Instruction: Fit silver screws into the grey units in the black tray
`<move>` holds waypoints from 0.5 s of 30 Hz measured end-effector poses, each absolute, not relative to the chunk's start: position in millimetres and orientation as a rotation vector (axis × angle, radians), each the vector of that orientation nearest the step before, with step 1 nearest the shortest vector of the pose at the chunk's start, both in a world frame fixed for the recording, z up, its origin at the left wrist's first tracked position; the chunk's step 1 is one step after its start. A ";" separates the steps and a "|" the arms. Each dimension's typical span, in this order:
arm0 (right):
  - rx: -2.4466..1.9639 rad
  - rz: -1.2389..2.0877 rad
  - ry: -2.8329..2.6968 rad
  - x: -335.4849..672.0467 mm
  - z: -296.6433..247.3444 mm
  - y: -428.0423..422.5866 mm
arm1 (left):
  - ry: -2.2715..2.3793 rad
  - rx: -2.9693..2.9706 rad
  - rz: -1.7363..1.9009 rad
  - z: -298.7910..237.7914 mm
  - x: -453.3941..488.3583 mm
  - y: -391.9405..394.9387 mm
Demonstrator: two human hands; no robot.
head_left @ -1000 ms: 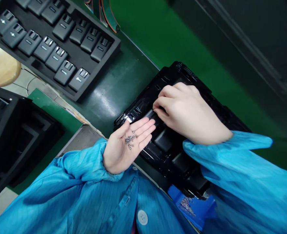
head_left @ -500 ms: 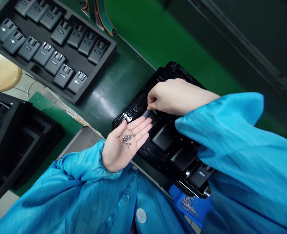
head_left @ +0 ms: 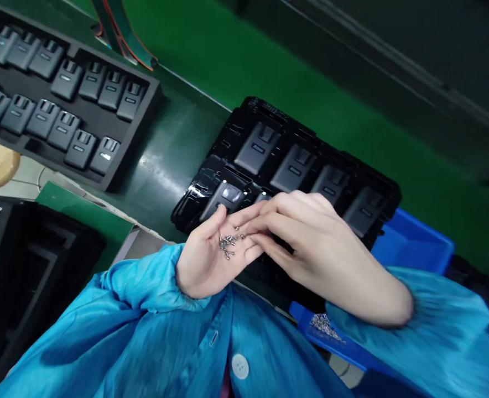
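My left hand [head_left: 211, 257] lies palm up with its fingers stretched out, holding a small heap of metal screws [head_left: 227, 246]. My right hand [head_left: 311, 243] bends over the left fingers in a pinch, its thumb and fingertips at a screw [head_left: 242, 236] at the edge of the heap. Just beyond both hands sits a shiny black tray [head_left: 211, 171] with several dark grey plastic cases, among them a case [head_left: 256, 148] at the back left. My right hand hides part of the tray's front row.
At the back left a black foam tray [head_left: 145, 119] holds several similar cases. A blue bin [head_left: 419, 243] stands right of the black tray, and loose screws [head_left: 326, 327] lie in blue plastic below my right wrist. More black trays [head_left: 41, 249] are at the left. Behind rises a green panel [head_left: 194, 44].
My right hand has left the black tray's cases and come back toward me to the screws in my left palm. The left hand stays palm up. The view has shifted, showing more of the tray.
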State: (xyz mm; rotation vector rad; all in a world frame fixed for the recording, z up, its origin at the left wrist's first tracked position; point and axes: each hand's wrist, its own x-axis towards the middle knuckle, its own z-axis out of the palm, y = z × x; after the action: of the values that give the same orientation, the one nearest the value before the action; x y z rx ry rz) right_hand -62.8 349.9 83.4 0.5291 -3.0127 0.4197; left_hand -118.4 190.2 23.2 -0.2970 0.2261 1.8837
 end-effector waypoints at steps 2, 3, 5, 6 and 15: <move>0.470 0.438 -2.992 -53.0 80.1 355.0 | 0.226 -0.248 1.855 24.7 -114.1 198.1; 0.457 0.450 -2.988 -48.8 79.7 358.1 | 0.236 -0.244 1.836 25.4 -111.9 202.3; 0.437 0.483 -2.981 -40.2 80.2 364.0 | 0.254 -0.254 1.800 26.9 -107.5 210.7; 0.433 0.488 -2.974 -35.8 80.7 366.7 | 0.253 -0.256 1.786 27.8 -105.3 214.9; 0.369 0.400 -2.923 -4.6 76.8 390.2 | 0.284 -0.305 1.698 40.8 -86.3 252.6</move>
State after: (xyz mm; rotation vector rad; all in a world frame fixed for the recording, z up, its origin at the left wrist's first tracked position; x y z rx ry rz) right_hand -4.6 390.2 76.8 0.3695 -2.9225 0.4003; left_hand -86.3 252.6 40.8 -0.3050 0.2838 1.6979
